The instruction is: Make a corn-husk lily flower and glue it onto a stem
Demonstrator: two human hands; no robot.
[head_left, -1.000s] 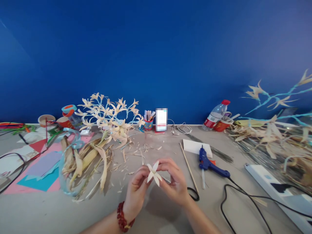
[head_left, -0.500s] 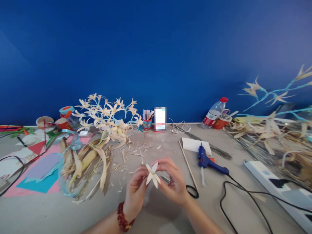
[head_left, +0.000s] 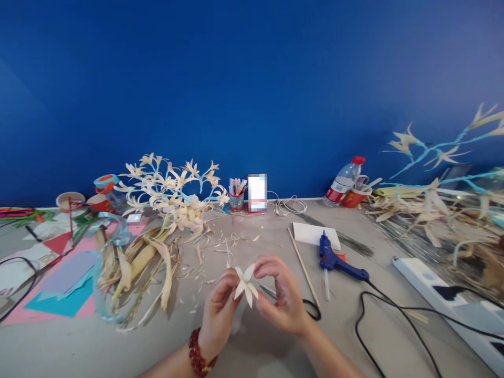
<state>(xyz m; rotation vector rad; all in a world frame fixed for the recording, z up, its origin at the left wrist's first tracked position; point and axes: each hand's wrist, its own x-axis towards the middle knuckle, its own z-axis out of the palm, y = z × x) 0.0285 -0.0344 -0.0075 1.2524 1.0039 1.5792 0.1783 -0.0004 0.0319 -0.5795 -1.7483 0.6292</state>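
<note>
head-worn view, forward-down, table (head_left: 252, 346) near

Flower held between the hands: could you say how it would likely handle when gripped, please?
Probably very light: the flower sits between fingertips of the left hand and right hand. Its thin pointed petals look easily creased or torn, so likely fragile.

Husk flower (head_left: 245, 284) slightly lower, nearer
</note>
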